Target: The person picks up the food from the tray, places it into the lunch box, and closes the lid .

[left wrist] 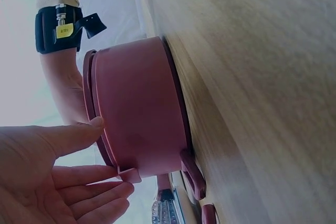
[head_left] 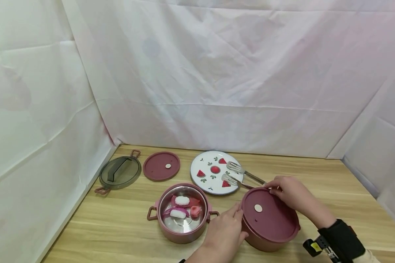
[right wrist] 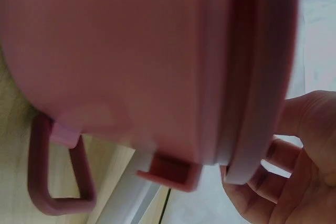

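A mauve lid point(head_left: 273, 215) with a small pale disc lies over the larger mauve pot point(head_left: 265, 245) at the right. In the right wrist view, a narrow gap shows between the lid point(right wrist: 270, 61) and the pot point(right wrist: 115, 51). My right hand point(head_left: 288, 191) pinches the lid's far edge, thumb on top and fingers beyond the rim. At the pot's left side, my left hand point(head_left: 225, 230) has its fingers fairly straight, touching near the rim. In the left wrist view, its thumb point(left wrist: 79, 136) meets the rim and its fingertips reach a small side tab point(left wrist: 129, 175).
A smaller pot point(head_left: 181, 236) holding toy food point(head_left: 182, 201) stands to the left. Behind it lie a glass lid point(head_left: 126, 174), a flat mauve lid point(head_left: 158, 171), and a watermelon-print plate point(head_left: 205, 182) with two metal utensils point(head_left: 235, 167) resting on it. White cloth point(head_left: 217, 73) surrounds the table.
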`<state>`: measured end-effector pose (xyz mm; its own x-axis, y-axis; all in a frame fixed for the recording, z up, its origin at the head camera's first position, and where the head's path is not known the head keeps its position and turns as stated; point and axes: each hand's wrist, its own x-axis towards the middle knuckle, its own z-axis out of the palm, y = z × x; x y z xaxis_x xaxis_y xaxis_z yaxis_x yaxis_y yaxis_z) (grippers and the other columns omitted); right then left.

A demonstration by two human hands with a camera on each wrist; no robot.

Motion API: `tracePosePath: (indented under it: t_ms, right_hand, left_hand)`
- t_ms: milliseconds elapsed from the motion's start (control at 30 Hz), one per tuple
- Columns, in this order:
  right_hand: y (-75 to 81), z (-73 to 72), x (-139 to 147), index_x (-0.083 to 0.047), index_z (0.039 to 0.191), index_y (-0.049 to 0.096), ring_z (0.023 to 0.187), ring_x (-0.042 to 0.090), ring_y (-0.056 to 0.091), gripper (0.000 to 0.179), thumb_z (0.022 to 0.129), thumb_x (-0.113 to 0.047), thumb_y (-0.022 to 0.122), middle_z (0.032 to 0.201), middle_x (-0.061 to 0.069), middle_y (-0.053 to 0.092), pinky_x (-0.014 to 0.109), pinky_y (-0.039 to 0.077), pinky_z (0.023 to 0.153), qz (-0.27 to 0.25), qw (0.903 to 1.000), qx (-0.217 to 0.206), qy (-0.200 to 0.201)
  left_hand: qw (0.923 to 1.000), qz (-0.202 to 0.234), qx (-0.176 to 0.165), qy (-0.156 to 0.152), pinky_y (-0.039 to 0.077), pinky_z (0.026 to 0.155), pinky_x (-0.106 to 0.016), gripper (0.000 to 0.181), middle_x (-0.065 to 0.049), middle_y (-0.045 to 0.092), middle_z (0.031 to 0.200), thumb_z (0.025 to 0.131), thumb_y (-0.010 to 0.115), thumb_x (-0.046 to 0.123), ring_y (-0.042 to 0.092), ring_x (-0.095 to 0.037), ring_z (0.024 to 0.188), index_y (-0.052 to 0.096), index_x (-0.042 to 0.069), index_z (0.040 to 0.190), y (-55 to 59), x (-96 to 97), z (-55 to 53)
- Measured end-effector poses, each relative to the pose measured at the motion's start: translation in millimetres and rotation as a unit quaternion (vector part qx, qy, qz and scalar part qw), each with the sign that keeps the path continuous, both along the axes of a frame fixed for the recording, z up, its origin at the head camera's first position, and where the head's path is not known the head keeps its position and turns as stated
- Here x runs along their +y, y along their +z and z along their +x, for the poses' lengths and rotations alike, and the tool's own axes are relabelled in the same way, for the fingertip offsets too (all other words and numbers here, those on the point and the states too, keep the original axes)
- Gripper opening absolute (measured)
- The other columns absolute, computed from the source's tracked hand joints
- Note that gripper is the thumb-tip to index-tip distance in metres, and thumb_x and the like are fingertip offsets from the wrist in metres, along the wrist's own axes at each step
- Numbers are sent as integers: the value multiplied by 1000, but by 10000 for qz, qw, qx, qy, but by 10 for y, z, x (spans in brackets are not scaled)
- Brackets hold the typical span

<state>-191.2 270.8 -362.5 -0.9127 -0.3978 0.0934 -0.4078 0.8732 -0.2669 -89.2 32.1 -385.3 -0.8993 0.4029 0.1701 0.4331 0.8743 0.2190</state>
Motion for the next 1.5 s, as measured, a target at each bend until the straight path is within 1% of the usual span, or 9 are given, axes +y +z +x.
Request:
tracePosePath:
  t_ms: [200, 300, 367, 500, 600, 767, 1100, 1267, 1500]
  right_hand:
    - [2, 43, -35, -12, 106, 77, 74, 9, 60, 18, 89, -10, 72, 83, -3, 66, 23, 51, 58, -144, 9999, -61, 6]
    - [38, 151, -54, -6, 117, 72, 92, 26, 69, 28, 91, -17, 72, 102, 9, 72, 38, 60, 72, -328, 9992, 26, -205]
    - [54, 247, -75, -3, 124, 67, 107, 37, 66, 36, 93, -22, 70, 115, 17, 70, 51, 58, 85, -489, 9981, 162, -337]
    - [16, 423, -148, 1, 135, 57, 128, 48, 52, 50, 98, -32, 63, 137, 26, 58, 65, 44, 101, -520, 9967, 407, -462]
    - [-93, 485, -219, 3, 142, 50, 136, 49, 42, 56, 101, -34, 58, 148, 26, 48, 67, 38, 107, -434, 9968, 501, -455]
    - [-315, 509, -296, 0, 146, 46, 140, 46, 38, 54, 103, -32, 53, 154, 22, 43, 70, 35, 106, -270, 9962, 667, -490]
    - [-461, 560, -306, -8, 151, 42, 140, 37, 41, 57, 103, -38, 51, 155, 14, 45, 69, 42, 100, 254, 9925, 978, -686]
    - [-468, 542, -316, -8, 151, 42, 141, 36, 41, 56, 103, -37, 51, 155, 13, 45, 66, 42, 102, 243, 9928, 985, -643]
    - [-466, 536, -298, -6, 149, 44, 140, 38, 43, 56, 103, -37, 52, 152, 16, 47, 62, 39, 109, 85, 9930, 1020, -590]
  left_hand:
    - [9998, -110, 17, 135, 61, 79, -29, 38, 2, 65, 134, 90, 72, 37, 69, -14, 108, 70, 16, 123, 62, 8, 1]
    - [9993, -260, 130, 227, 61, 70, -29, 29, 3, 69, 124, 94, 67, 32, 71, -13, 98, 71, 16, 118, 131, 52, -40]
    - [9989, -382, 90, 246, 61, 70, -27, 30, 3, 67, 125, 96, 64, 30, 69, -12, 102, 68, 15, 122, 178, 111, -91]
    - [9961, -865, -145, 37, 53, 100, -22, 47, 2, 48, 151, 103, 52, 35, 52, -10, 134, 50, 15, 145, 211, 285, -236]
    - [9921, -1235, -208, -118, 35, 118, -21, 57, 2, 30, 163, 105, 41, 43, 30, -10, 150, 35, 17, 155, 163, 402, -346]
    - [9856, -1674, 123, -210, 23, 124, -22, 64, 0, 24, 166, 104, 37, 52, 22, -11, 153, 30, 17, 157, 22, 492, -442]
    - [9826, -1830, -245, -194, 19, 126, -22, 71, 2, 11, 169, 103, 30, 60, 11, -10, 156, 22, 18, 160, -75, 540, -456]
    - [9812, -1878, -417, -145, 19, 126, -22, 72, 2, 10, 169, 103, 28, 60, 9, -10, 156, 19, 18, 160, -68, 535, -468]
    - [9828, -1808, -328, -200, 22, 125, -24, 74, -1, 16, 168, 102, 30, 61, 15, -12, 155, 22, 15, 159, -64, 545, -473]
